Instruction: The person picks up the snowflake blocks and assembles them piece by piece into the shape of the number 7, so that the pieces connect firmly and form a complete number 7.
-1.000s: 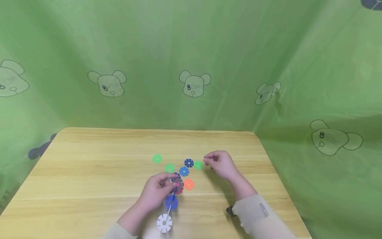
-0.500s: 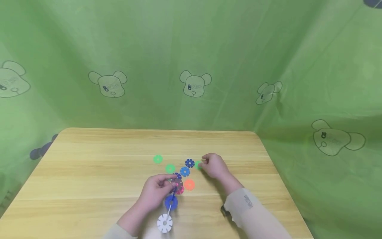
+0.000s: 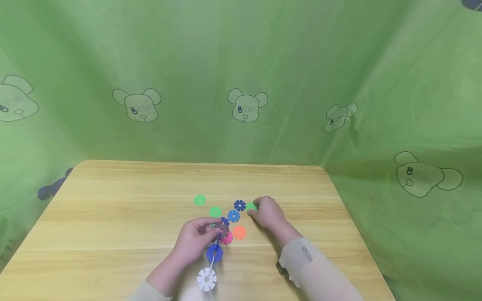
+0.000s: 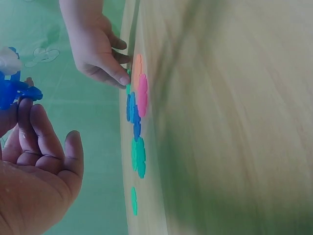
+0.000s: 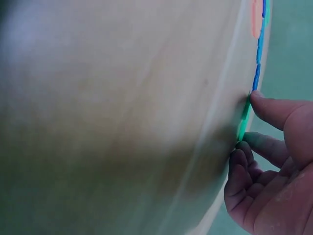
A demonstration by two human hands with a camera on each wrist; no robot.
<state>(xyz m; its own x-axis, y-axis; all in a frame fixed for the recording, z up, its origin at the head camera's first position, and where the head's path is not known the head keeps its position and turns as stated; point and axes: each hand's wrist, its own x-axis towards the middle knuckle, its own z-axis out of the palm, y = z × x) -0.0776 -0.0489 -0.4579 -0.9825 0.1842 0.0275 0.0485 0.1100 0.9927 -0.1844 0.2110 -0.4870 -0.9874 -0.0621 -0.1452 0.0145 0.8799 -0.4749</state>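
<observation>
My left hand point(image 3: 193, 240) pinches one end of a chain of slotted, flower-shaped building discs, held above the table. A blue disc point(image 3: 214, 253) sits in the chain's middle and a white disc point(image 3: 206, 279) at its near end. A dark translucent disc point(image 3: 224, 228) is at my left fingertips. In the left wrist view the chain's blue part point(image 4: 7, 93) shows by the fingers. My right hand point(image 3: 268, 212) is down at a flat green disc point(image 3: 250, 207). In the right wrist view, thumb and forefinger take this green disc point(image 5: 244, 117) at opposite edges.
Loose discs lie mid-table: dark blue point(image 3: 239, 205), light blue point(image 3: 234, 216), orange point(image 3: 239, 232), pink point(image 3: 226, 238), a green one point(image 3: 215, 212) and another green one point(image 3: 200, 200). A green curtain point(image 3: 241, 142) borders the wooden table point(image 3: 124, 200) at back and sides.
My right hand has moved left and down onto the green disc, its thumb and forefinger now at the edges. My left hand stays nearly still with the chain.
</observation>
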